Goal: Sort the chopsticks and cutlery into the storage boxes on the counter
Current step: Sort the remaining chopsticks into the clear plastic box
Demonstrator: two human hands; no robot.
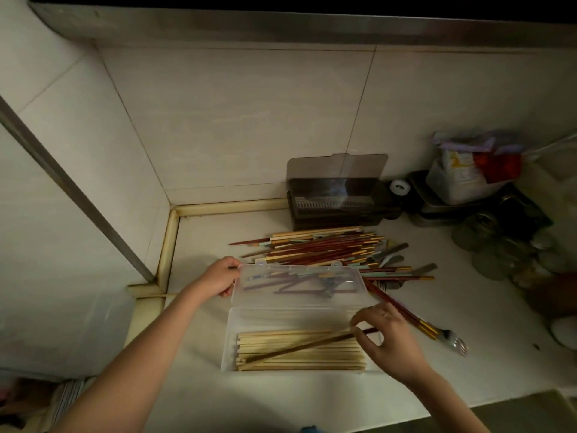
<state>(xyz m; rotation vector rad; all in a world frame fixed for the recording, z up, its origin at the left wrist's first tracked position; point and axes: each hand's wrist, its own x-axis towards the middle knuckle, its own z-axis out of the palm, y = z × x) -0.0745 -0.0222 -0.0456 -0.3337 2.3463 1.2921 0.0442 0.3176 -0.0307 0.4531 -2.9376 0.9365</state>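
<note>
Clear storage box (231,345): sits on the white counter (199,401) near its front edge, hinged lid (299,284) swung back and propped over the pile behind it.
Pale chopsticks (299,359): laid side by side along the box floor, ends roughly flush; already sorted, by the look of it.
Dark chopstick (299,346): lies slantwise across the pale ones, its right end at the right hand; likely being lifted out as the wrong kind or just being laid in, which one cannot be told.
Right hand (390,342): thumb and fingers curled, pinching the dark chopstick's end.
Left hand (223,276): fingers curled round the lid's left corner, apparently holding it open so the box stays reachable.
Unsorted pile (324,248): red-brown, gold-tipped chopsticks with cutlery handles among them, behind the box.
Loose pair and fork (452,339): red chopsticks run from the pile to the fork, right of the box.
Dark cutlery holder (337,210): against the tiled wall, lid up; contents unclear.
Progress: much still to sort, judging by the pile.
</note>
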